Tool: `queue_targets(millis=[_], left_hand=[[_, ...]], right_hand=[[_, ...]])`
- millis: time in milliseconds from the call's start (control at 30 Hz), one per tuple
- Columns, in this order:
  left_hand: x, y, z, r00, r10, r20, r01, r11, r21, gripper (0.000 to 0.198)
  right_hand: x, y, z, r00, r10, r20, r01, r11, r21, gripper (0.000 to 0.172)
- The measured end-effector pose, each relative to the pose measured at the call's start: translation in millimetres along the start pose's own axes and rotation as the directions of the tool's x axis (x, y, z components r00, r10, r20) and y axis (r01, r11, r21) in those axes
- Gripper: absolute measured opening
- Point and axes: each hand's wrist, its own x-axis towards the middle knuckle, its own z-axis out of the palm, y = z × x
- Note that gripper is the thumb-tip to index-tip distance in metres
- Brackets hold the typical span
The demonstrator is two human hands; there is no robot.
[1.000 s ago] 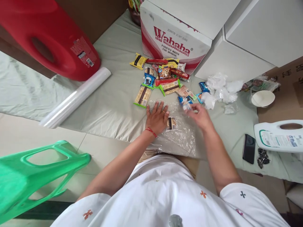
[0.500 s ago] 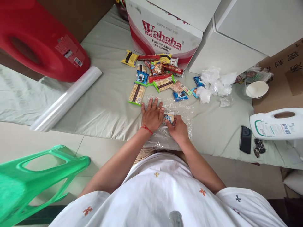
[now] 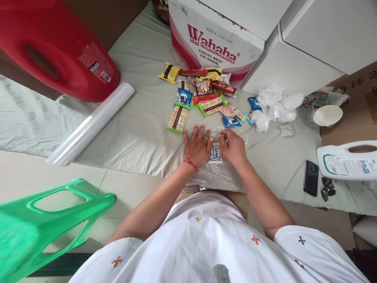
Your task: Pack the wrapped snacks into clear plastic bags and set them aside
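Observation:
A small wrapped biscuit packet [image 3: 216, 153] with blue lettering lies on a sheet of clear plastic wrap [image 3: 216, 177] near the cloth's front edge. My left hand [image 3: 198, 146] rests flat on the sheet, fingers spread, just left of the packet. To the packet's upper right, my right hand [image 3: 233, 146] is closed in a pinch, with thin film at its fingertips. Beyond the hands lies a pile of wrapped snacks, among them a puffed-grain bar [image 3: 178, 118], another bar [image 3: 211, 106] and a blue packet [image 3: 231, 122].
A roll of plastic wrap [image 3: 91, 125] and a large red jug [image 3: 73, 59] are at left. A Wahaha carton [image 3: 216, 43] stands behind the snacks. Rightward are plastic-wrapped bundles [image 3: 275, 108], a white bowl [image 3: 328, 116], a phone [image 3: 311, 178], keys [image 3: 327, 188] and a white bottle [image 3: 347, 161]. A green stool [image 3: 59, 224] stands lower left.
My right hand has let go of the biscuit packet and moved to its upper right, now pinching the film. My left hand stays flat. The whole view has shifted slightly.

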Motion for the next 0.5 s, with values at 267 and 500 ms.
queue_targets(millis=[267,500], left_hand=[[0,1,-0.8,0.999,-0.011,0.034,0.011,1.0,0.005,0.061],[0,1,-1.9,1.0,-0.006,0.026,0.006,1.0,-0.011,0.061]], right_hand=[[169,-79,47,0.941,-0.325,0.093,0.335,0.936,-0.113,0.031],[242,-84,91,0.931,-0.238,0.278,0.274,0.957,-0.098,0.057]])
